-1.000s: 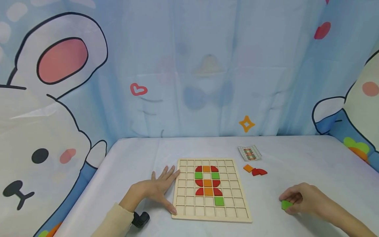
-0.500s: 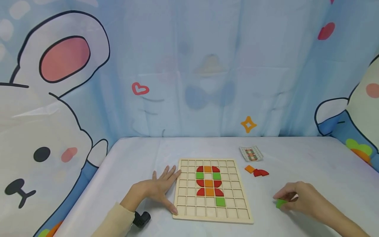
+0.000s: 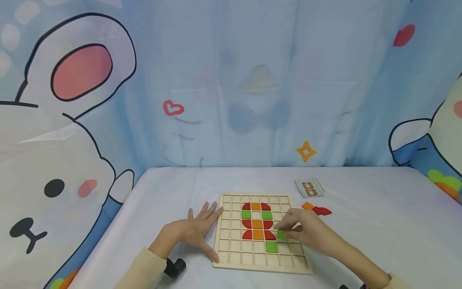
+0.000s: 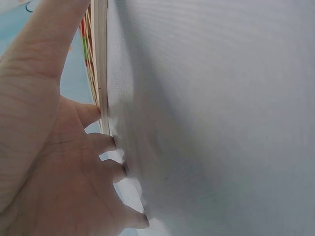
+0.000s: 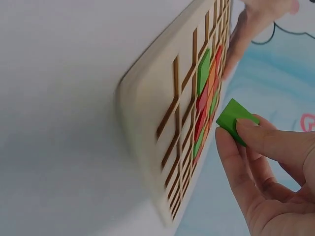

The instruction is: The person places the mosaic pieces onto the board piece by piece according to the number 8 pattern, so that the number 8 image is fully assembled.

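Observation:
A wooden grid board lies on the table with red quarter-round, orange square and green square tiles set in its middle cells. My left hand is spread flat at the board's left edge, thumb and fingertips touching its side. In the left wrist view, the fingers reach along the board's edge. My right hand pinches a green square tile between thumb and fingers, over the right half of the board. The right wrist view shows that tile tilted and held apart from the grid.
Right of the board lie an orange tile and red quarter-round tiles. Behind them is a small pattern card with a printed grid. A blue cartoon curtain hangs at the table's far edge.
My right hand has moved left with the green tile, from the table at the right to over the board. The left hand stays at the board's edge.

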A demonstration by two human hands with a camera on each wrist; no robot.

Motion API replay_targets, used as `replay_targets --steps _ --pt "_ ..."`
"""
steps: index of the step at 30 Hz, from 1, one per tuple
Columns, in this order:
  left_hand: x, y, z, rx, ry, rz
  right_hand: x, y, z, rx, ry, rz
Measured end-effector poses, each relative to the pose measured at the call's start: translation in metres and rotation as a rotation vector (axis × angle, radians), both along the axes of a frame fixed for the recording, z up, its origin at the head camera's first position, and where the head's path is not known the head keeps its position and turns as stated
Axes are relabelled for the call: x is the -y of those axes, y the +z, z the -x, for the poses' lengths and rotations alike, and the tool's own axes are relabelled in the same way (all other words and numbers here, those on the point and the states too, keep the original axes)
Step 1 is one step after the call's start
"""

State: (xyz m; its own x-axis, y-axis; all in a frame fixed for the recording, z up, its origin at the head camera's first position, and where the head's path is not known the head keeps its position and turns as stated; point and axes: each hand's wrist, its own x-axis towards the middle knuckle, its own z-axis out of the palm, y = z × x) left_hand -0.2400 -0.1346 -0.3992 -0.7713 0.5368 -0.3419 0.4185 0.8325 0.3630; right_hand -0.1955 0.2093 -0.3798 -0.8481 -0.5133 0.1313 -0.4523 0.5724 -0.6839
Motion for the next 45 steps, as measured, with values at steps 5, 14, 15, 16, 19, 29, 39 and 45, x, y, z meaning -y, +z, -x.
replay_targets --steps 5,14,15,16,19,29,39,45 --pt "0.0 -0.001 0.0 0.0 0.001 -0.001 0.035 -0.002 0.005 0.017 0.079 0.016" --pt "0.0 -0.001 0.001 -0.01 0.002 0.012 0.072 -0.006 0.008 0.041 0.176 0.058" --pt "0.0 -0.001 0.001 -0.011 0.0 0.012 0.074 -0.006 0.008 0.052 0.181 0.056" --pt "0.0 0.0 0.001 -0.011 -0.001 0.01 0.076 -0.006 0.009 0.065 0.18 0.055" --pt "-0.001 0.0 0.001 -0.013 -0.003 0.012 0.079 -0.007 0.009 0.071 0.184 0.044" --pt "-0.002 0.004 0.0 -0.005 0.012 0.023 0.083 -0.007 0.007 0.059 0.177 0.013" --pt "-0.001 0.001 -0.001 -0.001 0.006 0.018 0.088 -0.005 0.008 -0.007 0.198 -0.058" --pt "0.0 0.001 -0.001 0.0 0.007 0.01 0.093 -0.005 0.005 -0.087 0.195 -0.124"
